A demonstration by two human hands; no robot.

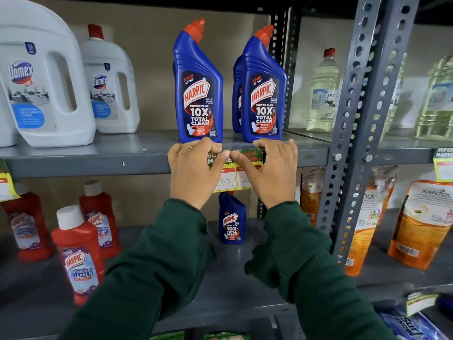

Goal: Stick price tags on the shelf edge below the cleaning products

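A green, yellow and white price tag lies against the grey shelf edge, below two blue Harpic bottles with red caps. My left hand grips the shelf edge with its fingers curled over the top and its thumb pressing the tag's green upper strip. My right hand does the same from the right, its thumb tip meeting the left thumb on the strip. Both hands hide the tag's outer sides. Handwritten numbers show on its white lower part.
White Domex jugs stand at the left of the same shelf. Red Harpic bathroom cleaner bottles and a small blue Harpic bottle sit one shelf down. A perforated steel upright stands to the right, with orange Santoor pouches and another tag beyond.
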